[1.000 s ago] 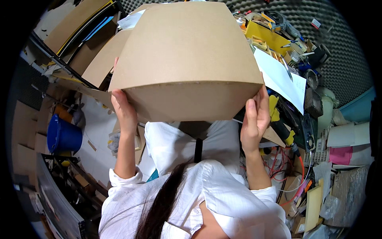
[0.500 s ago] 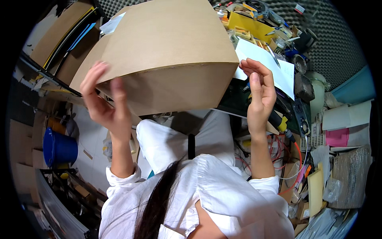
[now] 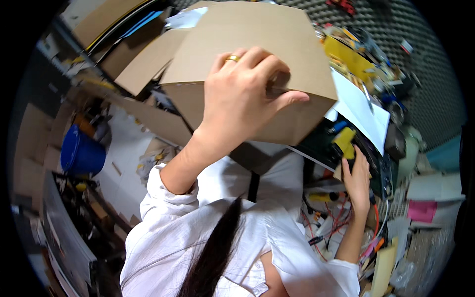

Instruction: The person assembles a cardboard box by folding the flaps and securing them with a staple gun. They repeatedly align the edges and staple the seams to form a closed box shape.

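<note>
A large brown cardboard box rests partly over my lap, its top panel facing up and its front side shaded. My left hand, with a gold ring, curls over the box's near edge. The fingers are on the top side and the thumb lies along the edge; the contact under the palm is hidden. At the right, my right hand closes around the lower part of a yellow and black gun-shaped tool. Its tip and most of its grip cannot be made out.
A white sheet of paper lies on the dark tabletop right of the box. Beyond it stands a yellow bin among many tools. Red and orange cords hang at the right. A blue bucket stands on the left floor.
Both hands were open and raised beside the box. The left has crossed right onto its near edge; the right has dropped to the tool and gripped it. The view has turned slightly.
</note>
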The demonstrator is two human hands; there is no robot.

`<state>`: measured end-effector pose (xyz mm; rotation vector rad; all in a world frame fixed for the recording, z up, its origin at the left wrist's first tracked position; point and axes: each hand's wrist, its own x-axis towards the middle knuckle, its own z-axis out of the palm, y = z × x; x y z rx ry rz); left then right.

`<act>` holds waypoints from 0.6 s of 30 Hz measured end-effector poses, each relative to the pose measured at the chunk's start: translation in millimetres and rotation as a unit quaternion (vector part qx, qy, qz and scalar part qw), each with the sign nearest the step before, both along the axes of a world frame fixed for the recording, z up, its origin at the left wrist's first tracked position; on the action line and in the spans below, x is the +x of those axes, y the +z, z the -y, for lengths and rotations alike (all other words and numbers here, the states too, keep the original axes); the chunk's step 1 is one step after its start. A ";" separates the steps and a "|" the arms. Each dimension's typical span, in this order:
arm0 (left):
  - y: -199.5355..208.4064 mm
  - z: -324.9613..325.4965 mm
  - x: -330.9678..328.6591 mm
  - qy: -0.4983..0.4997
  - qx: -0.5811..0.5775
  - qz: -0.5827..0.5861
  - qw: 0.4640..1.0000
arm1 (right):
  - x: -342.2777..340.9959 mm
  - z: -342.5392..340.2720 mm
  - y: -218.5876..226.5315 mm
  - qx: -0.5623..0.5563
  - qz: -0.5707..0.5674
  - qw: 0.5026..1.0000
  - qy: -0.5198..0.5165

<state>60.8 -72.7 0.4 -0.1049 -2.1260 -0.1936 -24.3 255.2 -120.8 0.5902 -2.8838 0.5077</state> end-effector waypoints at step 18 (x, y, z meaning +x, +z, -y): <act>-45.9 129.2 69.9 -0.168 0.239 -0.058 0.954 | -24.1 -12.3 -2.7 -0.003 -0.056 0.998 -0.009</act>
